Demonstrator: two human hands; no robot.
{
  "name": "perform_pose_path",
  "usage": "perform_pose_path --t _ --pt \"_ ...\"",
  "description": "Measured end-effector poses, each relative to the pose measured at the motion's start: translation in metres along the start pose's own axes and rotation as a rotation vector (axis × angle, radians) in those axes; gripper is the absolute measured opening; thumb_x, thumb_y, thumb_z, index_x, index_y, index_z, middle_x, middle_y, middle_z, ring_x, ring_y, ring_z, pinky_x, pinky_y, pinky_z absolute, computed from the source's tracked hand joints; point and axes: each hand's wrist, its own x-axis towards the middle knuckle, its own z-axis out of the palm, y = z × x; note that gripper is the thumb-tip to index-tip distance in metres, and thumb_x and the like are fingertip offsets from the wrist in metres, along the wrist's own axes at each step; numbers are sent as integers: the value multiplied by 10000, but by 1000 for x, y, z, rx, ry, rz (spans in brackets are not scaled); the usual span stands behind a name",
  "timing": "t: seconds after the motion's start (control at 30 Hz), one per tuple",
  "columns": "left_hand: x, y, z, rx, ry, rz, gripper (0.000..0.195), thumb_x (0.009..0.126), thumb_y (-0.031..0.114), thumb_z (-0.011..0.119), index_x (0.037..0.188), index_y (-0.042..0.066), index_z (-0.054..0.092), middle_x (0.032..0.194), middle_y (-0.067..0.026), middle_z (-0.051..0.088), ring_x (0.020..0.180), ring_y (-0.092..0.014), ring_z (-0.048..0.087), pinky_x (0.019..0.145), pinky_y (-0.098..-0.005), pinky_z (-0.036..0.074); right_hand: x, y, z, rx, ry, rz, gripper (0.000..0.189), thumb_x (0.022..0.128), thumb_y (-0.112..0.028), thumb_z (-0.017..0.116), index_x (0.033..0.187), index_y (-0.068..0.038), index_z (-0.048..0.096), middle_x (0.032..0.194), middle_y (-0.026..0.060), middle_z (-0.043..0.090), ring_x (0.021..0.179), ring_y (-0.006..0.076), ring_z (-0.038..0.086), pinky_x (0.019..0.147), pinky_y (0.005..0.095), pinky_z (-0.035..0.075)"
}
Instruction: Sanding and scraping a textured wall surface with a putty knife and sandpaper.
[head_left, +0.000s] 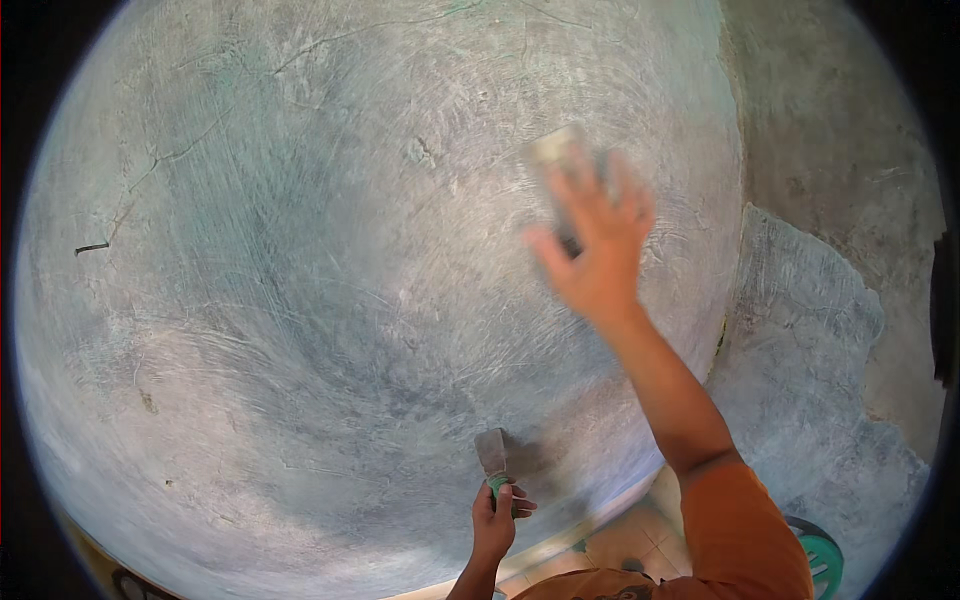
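My right hand (600, 232), blurred, is pressed over a pale flat piece (556, 145), possibly sandpaper, against the scuffed plaster wall (360, 247). The piece juts out past the fingertips; how the fingers hold it is blurred. Lower down, my left hand (496, 510) grips a putty knife (492, 452) by its green handle, with the broad, stained blade pointing up. A shadow lies on the wall just right of the blade.
A nail (91, 248) sticks out of the wall at left, near a thin crack. At right, a corner meets another wall with a patchy plaster edge (806, 300). Below are floor tiles (634, 536) and a green plastic object (821, 559), perhaps a stool.
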Motion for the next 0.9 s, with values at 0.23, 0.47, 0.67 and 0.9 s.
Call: perform_pose_path --t 0.23,0.47,0.67,0.9 --pt "-1 -4 -6 2 -5 2 238 1100 226 473 1196 17 537 967 -110 655 755 -266 742 646 -350 604 -6 -9 -2 5 8 16 648 864 -416 763 1442 -174 601 1559 100 512 1451 480 365 1159 636 214" --pt "1 -5 -3 -20 -2 -15 257 1103 230 481 1212 6 542 975 -104 653 787 -249 744 674 -338 596 -11 -23 1 20 44 35 662 861 -416 769 1442 -148 598 1562 142 498 1449 472 373 1161 605 258" --pt "0 -7 -2 -12 -10 -23 262 1103 235 482 1215 5 540 987 -109 654 784 -252 743 680 -342 599 -13 9 15 68 141 213 705 857 -535 741 1464 -216 576 1610 116 436 1444 499 354 1147 651 201" --pt "0 -13 -5 -49 -6 -19 263 1101 238 479 1218 9 537 992 -107 650 784 -250 741 681 -339 597 -15 1 10 -35 -34 15 683 879 -540 717 1467 -223 575 1606 114 442 1460 499 326 1159 659 164"
